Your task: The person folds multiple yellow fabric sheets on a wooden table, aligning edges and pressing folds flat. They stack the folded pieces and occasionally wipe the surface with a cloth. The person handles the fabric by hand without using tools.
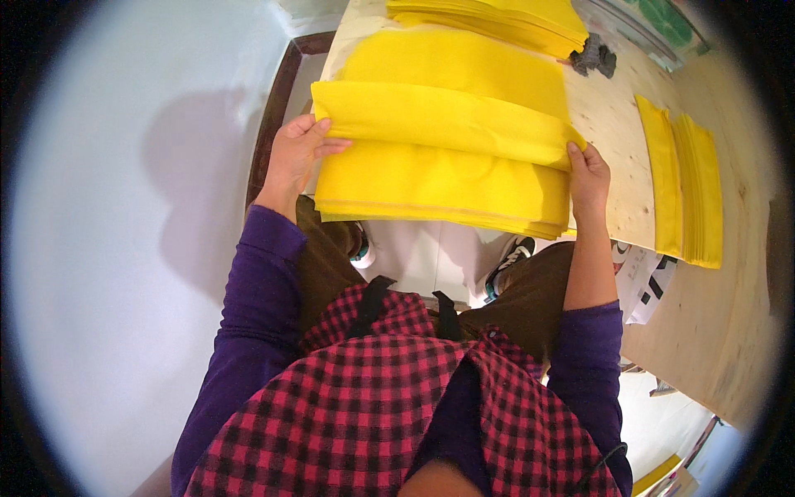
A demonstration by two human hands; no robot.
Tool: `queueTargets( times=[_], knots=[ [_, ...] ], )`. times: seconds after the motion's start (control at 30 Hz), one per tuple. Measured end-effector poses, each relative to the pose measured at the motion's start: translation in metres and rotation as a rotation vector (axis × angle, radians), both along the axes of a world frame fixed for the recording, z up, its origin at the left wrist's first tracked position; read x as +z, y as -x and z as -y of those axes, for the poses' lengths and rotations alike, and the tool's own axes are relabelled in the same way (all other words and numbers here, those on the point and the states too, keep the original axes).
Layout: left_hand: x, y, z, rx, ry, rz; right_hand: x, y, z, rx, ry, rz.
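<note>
Arms (257, 290) outstretched, your left hand (295, 157) pinches the sheet (447, 124) at the left edge of the stack (431, 192), your right hand (589, 177) at its right.

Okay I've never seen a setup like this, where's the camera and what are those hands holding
There's no machine here: the left hand and right hand are bare and belong to the camera's wearer. The one picture comes from a fisheye camera worn on the head, looking down, so edges bend. The hands pinch opposite ends of a yellow band, over a yellow stack on the wooden table. Farther back lies a yellow pile beside something dark grey; more yellow pieces are at right.
</note>
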State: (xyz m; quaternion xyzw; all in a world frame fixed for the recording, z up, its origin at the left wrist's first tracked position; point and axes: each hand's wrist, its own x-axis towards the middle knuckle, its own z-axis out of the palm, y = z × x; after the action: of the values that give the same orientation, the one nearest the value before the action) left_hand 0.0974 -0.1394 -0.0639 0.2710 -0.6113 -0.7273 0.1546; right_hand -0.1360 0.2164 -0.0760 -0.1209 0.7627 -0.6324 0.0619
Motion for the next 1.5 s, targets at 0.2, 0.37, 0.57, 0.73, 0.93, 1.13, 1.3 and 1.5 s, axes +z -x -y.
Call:
queueTargets(
  times=[0.2, 0.37, 0.57, 0.73, 0.93, 1.13, 1.3, 1.5],
  knots=[
    [0.0, 0.003, -0.006, 0.017, -0.014, 0.112, -0.003, 0.0, 0.0, -0.009, -0.164, -0.077],
    [-0.001, 0.003, -0.006, 0.018, -0.034, 0.093, -0.005, 0.001, -0.007, -0.023, -0.042, -0.034],
    [-0.003, 0.004, -0.004, 0.014, -0.05, 0.084, -0.003, 0.0, -0.011, -0.051, -0.053, 0.046],
    [-0.004, 0.007, -0.005, 0.022, -0.033, 0.121, -0.002, -0.001, -0.007, -0.078, -0.108, -0.034],
    [-0.001, 0.004, -0.005, -0.023, -0.065, 0.088, 0.004, -0.004, -0.007, -0.079, -0.05, 0.049],
    [-0.002, 0.004, -0.007, 0.022, -0.053, 0.108, 0.026, 0.033, -0.014, -0.038, -0.099, -0.086],
    [-0.002, 0.003, -0.006, 0.018, -0.062, 0.111, 0.038, 0.109, -0.001, -0.035, -0.249, -0.182],
    [0.0, 0.002, -0.005, 0.009, -0.073, 0.131, 0.029, 0.216, 0.046, -0.08, -0.676, -0.442]
  ],
)
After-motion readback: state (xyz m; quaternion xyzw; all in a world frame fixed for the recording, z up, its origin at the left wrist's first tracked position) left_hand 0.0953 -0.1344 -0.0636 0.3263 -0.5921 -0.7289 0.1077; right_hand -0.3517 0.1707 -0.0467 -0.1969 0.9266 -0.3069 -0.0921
